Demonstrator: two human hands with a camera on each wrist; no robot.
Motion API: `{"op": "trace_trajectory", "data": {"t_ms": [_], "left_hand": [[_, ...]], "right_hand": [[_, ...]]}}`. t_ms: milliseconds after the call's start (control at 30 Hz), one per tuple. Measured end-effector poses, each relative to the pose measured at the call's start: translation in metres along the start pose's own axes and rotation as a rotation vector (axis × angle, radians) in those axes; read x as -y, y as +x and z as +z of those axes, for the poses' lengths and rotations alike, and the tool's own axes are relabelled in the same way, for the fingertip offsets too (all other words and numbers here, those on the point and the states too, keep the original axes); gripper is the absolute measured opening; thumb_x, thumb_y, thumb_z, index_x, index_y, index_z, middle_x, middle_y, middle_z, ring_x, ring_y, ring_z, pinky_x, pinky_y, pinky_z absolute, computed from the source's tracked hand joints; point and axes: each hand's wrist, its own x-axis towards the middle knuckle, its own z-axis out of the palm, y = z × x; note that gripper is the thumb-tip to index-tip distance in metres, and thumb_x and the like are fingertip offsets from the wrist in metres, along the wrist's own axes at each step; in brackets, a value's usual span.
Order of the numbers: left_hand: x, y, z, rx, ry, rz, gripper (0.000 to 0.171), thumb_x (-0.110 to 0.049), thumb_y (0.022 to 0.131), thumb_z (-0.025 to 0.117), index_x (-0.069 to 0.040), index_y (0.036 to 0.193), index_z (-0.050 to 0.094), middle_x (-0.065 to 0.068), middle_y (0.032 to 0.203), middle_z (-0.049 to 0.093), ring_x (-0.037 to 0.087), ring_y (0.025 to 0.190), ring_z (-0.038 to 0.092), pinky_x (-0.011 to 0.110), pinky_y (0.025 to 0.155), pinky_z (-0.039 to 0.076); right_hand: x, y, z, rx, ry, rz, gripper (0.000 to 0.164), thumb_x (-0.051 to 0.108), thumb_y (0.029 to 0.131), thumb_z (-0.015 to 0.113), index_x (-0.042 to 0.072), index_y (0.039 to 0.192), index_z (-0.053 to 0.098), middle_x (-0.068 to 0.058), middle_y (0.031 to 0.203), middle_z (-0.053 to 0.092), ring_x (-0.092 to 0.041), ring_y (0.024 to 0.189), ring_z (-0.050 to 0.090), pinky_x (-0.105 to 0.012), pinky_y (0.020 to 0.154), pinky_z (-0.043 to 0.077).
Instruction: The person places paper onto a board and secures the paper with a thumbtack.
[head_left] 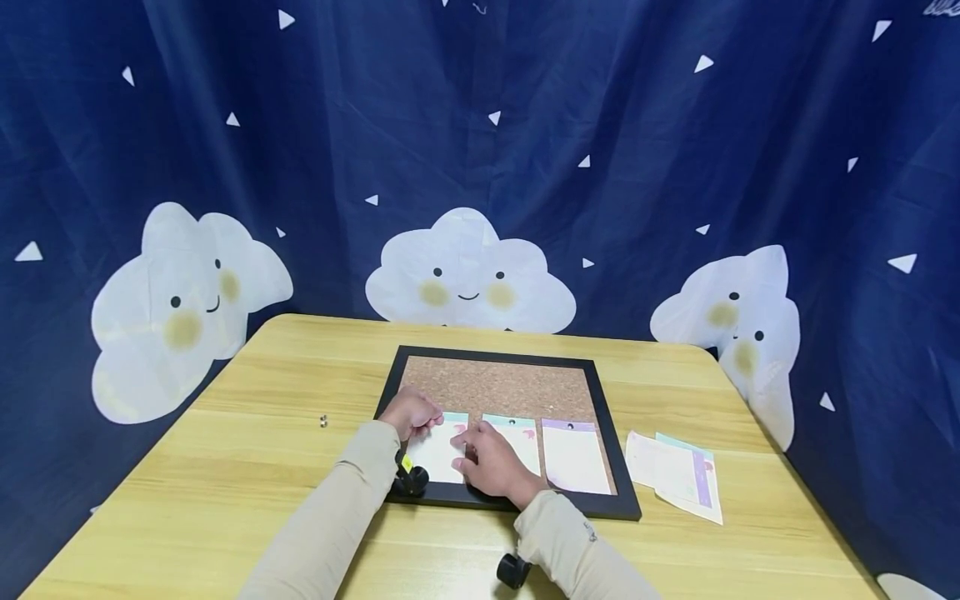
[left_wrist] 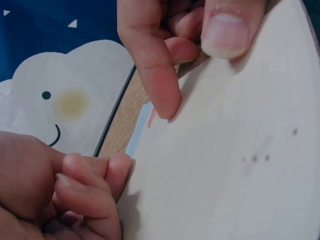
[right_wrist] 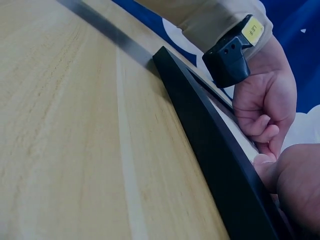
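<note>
A cork board (head_left: 495,385) in a black frame (head_left: 498,358) lies on the table. On its left part is a white note sheet (head_left: 435,458) with a mint top strip. My left hand (head_left: 412,412) pinches this sheet at its upper left; in the left wrist view, bent fingers (left_wrist: 117,175) meet the edge beside the strip. My right hand (head_left: 495,460) touches the sheet's right side, index finger (left_wrist: 167,100) pressing near the strip, thumb apart from it. Two more sheets, one mint-topped (head_left: 521,442) and one purple-topped (head_left: 573,458), each carry a small pin at the top.
Loose note sheets (head_left: 675,471) overlap on the table right of the frame. A few small metallic pins (head_left: 323,421) sit to the left on the wooden table (head_left: 247,467). Behind the table hangs a dark blue curtain (head_left: 450,158) printed with clouds.
</note>
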Motion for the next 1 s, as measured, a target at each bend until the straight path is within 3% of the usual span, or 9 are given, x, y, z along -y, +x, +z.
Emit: {"op": "trace_trajectory", "data": {"t_ms": [500, 733, 1000], "left_hand": [[-0.010, -0.001, 0.000, -0.013, 0.192, -0.028, 0.025, -0.002, 0.092, 0.062, 0.000, 0.067, 0.069, 0.001, 0.051, 0.049, 0.010, 0.043, 0.041, 0.020, 0.042, 0.033], [-0.014, -0.002, 0.000, -0.031, 0.288, -0.027, 0.020, 0.005, 0.084, 0.065, 0.001, 0.065, 0.069, 0.002, 0.048, 0.049, 0.011, 0.042, 0.042, 0.020, 0.040, 0.032], [-0.015, -0.003, -0.002, -0.047, 0.420, 0.020, 0.024, 0.004, 0.072, 0.067, -0.005, 0.052, 0.059, 0.000, 0.041, 0.040, 0.010, 0.037, 0.037, 0.021, 0.036, 0.028]], "right_hand": [[0.001, 0.000, 0.001, 0.003, -0.018, 0.021, 0.025, 0.013, 0.088, 0.072, 0.004, 0.112, 0.069, 0.000, 0.092, 0.052, -0.010, 0.078, 0.045, -0.024, 0.069, 0.042], [0.002, -0.001, 0.002, -0.002, -0.009, 0.020, 0.025, 0.012, 0.089, 0.071, 0.004, 0.112, 0.069, 0.000, 0.095, 0.053, -0.010, 0.079, 0.045, -0.025, 0.071, 0.043], [0.003, -0.002, 0.000, -0.006, -0.017, 0.014, 0.025, 0.012, 0.088, 0.071, 0.004, 0.111, 0.069, 0.001, 0.091, 0.052, -0.010, 0.078, 0.044, -0.025, 0.069, 0.043]]}}
